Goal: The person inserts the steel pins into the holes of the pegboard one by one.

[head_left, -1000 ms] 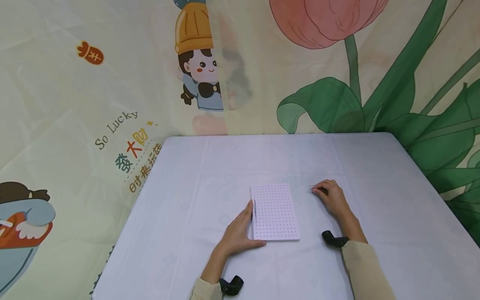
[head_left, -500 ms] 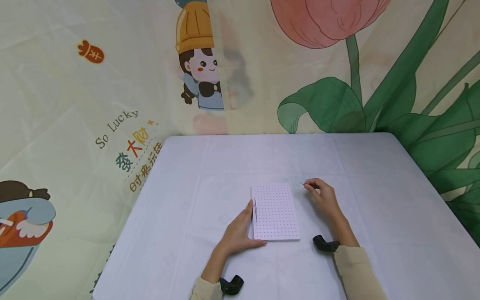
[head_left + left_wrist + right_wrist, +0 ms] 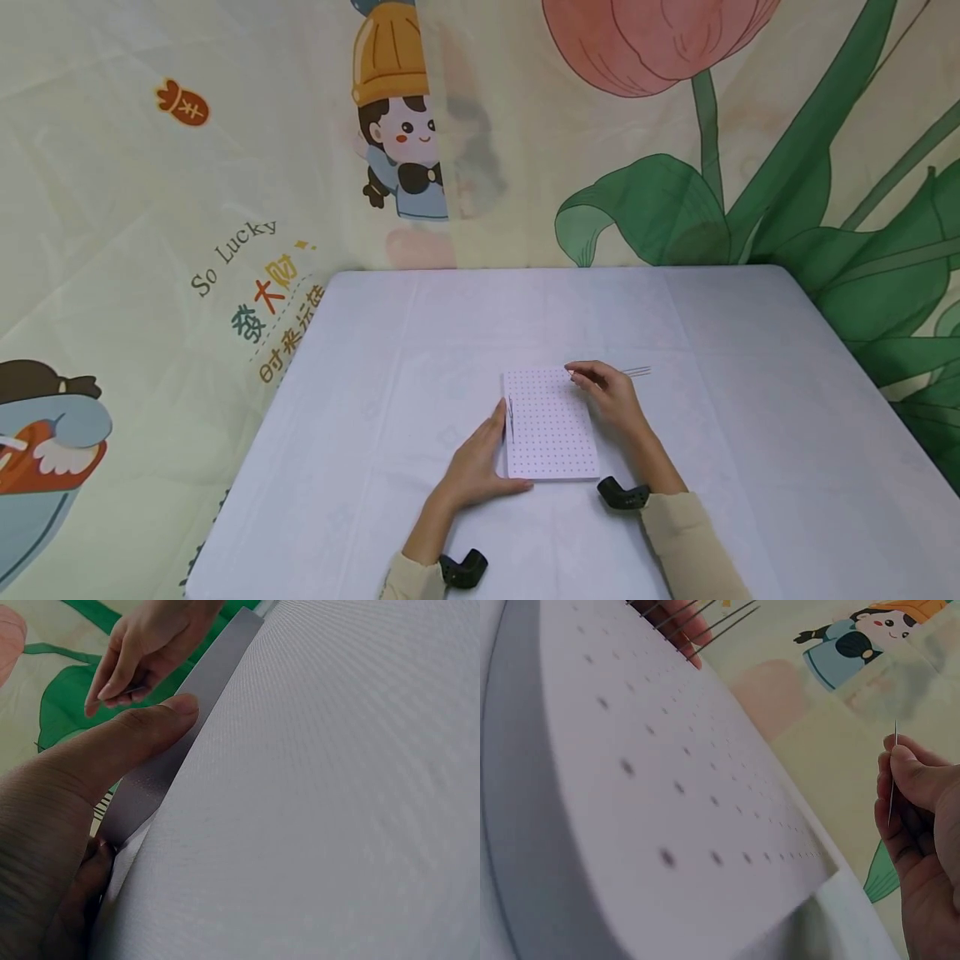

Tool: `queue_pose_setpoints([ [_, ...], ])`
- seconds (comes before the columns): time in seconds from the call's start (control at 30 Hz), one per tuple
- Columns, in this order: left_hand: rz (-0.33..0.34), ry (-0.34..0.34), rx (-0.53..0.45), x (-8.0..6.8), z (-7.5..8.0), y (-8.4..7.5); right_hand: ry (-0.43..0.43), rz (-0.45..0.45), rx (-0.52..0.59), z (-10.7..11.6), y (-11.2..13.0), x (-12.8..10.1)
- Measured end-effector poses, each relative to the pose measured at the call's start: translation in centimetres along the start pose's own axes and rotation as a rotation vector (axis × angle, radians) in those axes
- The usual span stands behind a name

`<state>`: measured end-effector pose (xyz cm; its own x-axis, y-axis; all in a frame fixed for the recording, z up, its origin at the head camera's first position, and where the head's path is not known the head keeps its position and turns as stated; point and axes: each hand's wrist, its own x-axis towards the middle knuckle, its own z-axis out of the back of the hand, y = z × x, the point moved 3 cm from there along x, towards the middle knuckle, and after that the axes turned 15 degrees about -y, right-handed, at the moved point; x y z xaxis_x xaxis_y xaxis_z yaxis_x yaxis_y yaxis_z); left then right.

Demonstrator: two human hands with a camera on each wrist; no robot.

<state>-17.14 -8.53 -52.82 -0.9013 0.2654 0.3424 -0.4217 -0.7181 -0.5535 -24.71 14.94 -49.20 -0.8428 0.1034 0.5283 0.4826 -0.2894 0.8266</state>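
A white board (image 3: 555, 433) dotted with rows of small holes lies on the table. My left hand (image 3: 474, 468) rests against it, fingers along its left side and thumb (image 3: 142, 735) laid on its front edge. Several thin needles (image 3: 720, 631) stand upright in holes along the board's left side, close to the left fingers. My right hand (image 3: 609, 398) is over the board's far right corner. Between thumb and fingers it pinches a thin metal needle (image 3: 892, 784), held upright in the right wrist view. Loose needles (image 3: 639, 372) lie on the table just right of that hand.
A white cloth covers the table (image 3: 405, 350). Behind it hangs a printed backdrop (image 3: 495, 242) with a cartoon figure, a flower and green leaves. Black wrist cameras sit on both wrists, the right one (image 3: 624, 493) near the board's front right corner.
My right hand has moved left from the loose needles to the board's far right corner, carrying a needle. The loose needles now show behind it. My left hand and the board stay put.
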Motion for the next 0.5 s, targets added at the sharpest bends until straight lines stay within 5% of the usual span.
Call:
queue_pose_setpoints([
  [0.5,-0.021,-0.002,-0.027,0.0,0.3,0.0,0.065,-0.105,0.056,-5.3,1.8,-1.3],
])
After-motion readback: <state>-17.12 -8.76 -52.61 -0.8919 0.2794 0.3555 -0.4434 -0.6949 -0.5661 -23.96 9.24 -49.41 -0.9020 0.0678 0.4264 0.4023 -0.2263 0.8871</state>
